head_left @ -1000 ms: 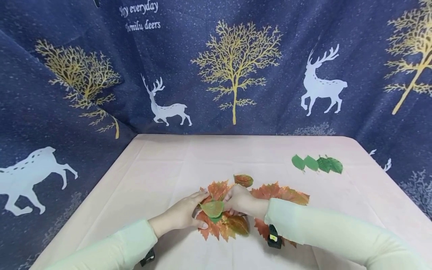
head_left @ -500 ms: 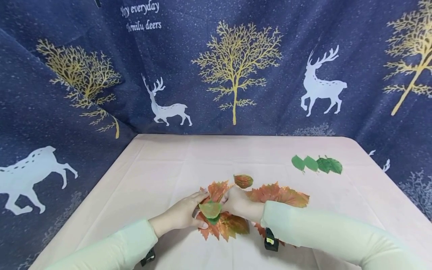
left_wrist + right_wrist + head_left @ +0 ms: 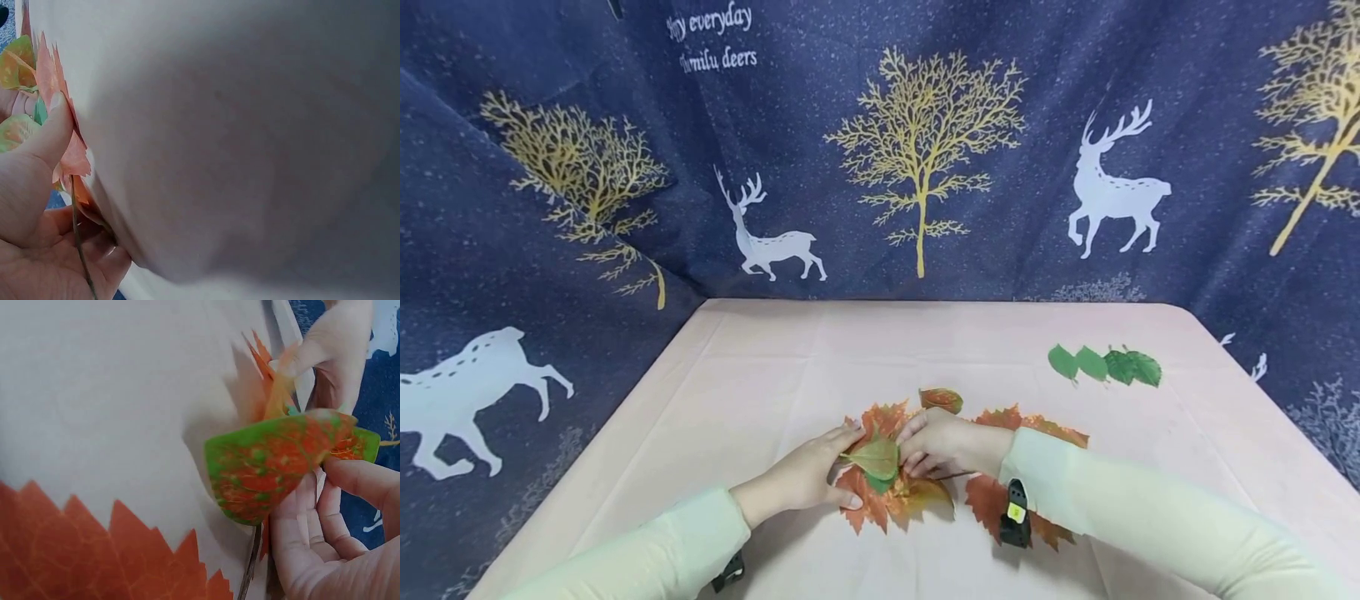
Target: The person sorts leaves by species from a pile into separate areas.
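My left hand [image 3: 808,471] grips the left side of a bunch of orange-red maple leaves [image 3: 865,498]. In the left wrist view its thumb [image 3: 59,128] presses a red leaf, and a thin stem [image 3: 76,231] crosses the palm. My right hand [image 3: 947,446] pinches the right edge of a yellow-green oval leaf [image 3: 876,460] above the bunch. A small green leaf [image 3: 880,483] shows beneath it. At the bunch's front right is a red-and-green oval leaf [image 3: 928,497], which looms large in the right wrist view, where it partly covers the bunch.
Behind the right hand lies a reddish oval leaf [image 3: 941,400]. More orange maple leaves [image 3: 987,500] lie under the right forearm. Several green leaves [image 3: 1092,362] stand in a row at the back right of the pale table [image 3: 760,358]. A blue printed cloth [image 3: 850,125] hangs behind.
My right hand moved slightly left, then back right, turning as it went. The yellow-green leaf tipped and now shows more of its face. My left hand stayed put.
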Demonstrator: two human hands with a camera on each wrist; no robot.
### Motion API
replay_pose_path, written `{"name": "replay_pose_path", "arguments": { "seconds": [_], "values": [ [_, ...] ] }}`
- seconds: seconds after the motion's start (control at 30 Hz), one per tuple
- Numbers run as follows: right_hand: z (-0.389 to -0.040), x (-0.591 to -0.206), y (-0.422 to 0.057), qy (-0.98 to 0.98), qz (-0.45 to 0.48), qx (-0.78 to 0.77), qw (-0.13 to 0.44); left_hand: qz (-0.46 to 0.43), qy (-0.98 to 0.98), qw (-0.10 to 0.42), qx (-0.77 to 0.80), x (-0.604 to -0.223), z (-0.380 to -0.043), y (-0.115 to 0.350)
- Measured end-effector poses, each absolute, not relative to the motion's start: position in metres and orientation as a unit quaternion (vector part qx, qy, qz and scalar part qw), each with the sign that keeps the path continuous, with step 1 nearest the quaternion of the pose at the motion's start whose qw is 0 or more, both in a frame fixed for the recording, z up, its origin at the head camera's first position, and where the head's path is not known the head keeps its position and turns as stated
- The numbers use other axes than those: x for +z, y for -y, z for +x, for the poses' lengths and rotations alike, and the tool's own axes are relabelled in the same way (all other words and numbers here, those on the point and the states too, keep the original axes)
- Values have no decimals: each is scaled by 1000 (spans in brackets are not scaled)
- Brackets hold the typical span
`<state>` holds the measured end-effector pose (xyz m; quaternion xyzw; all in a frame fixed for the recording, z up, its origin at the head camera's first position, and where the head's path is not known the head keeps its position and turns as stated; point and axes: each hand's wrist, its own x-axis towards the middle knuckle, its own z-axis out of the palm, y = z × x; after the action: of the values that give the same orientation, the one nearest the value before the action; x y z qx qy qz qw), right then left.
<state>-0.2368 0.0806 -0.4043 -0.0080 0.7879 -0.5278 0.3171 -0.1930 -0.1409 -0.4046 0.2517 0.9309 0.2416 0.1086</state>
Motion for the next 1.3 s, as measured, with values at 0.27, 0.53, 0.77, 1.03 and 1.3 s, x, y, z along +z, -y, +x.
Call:
{"name": "replay_pose_path", "arguments": {
  "seconds": [0.27,0.53,0.77,1.03,1.3],
  "values": [
    [-240,-406,-87,-768,-6,-562,308,247,-933,112,238,-406,-193,141],
    [-245,-407,-93,-745,-20,-598,295,244,-933,119,235,-405,-193,140],
    [-251,-401,-98,-731,-38,-620,283,246,-934,116,231,-406,-193,139],
    [-255,-387,-105,-747,-79,-607,260,249,-934,112,231,-405,-193,140],
    [-260,-380,-121,-773,-68,-583,241,248,-934,113,232,-406,-193,140]
  ]
}}
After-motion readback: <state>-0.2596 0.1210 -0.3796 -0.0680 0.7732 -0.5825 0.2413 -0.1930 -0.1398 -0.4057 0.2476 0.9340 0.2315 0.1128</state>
